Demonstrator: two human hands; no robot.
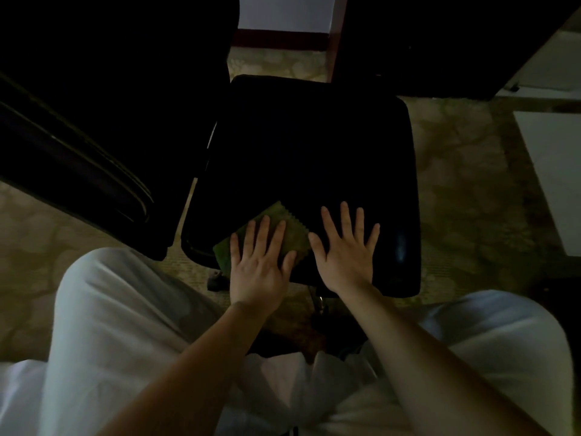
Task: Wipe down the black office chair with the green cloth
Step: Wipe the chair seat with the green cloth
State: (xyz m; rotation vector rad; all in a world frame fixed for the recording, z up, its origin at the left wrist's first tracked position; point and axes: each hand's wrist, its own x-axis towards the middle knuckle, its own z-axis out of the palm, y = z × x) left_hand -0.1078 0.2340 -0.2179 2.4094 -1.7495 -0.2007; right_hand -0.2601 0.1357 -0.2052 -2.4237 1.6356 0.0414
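The black office chair's seat (308, 158) fills the middle of the dim view, seen from above. A green cloth (292, 236) lies flat on the seat's near left corner. My left hand (259, 265) presses flat on the cloth with fingers spread, covering its near half. My right hand (344, 250) rests flat on the bare seat just right of the cloth, fingers spread, holding nothing. The thumb of my right hand sits at the cloth's right edge.
A dark piece of furniture (78, 136) stands close to the chair's left side. More dark furniture (440, 42) is behind on the right, and a white panel (556, 171) at far right. Patterned carpet (465, 184) surrounds the chair. My knees in white trousers (110, 325) frame the chair base.
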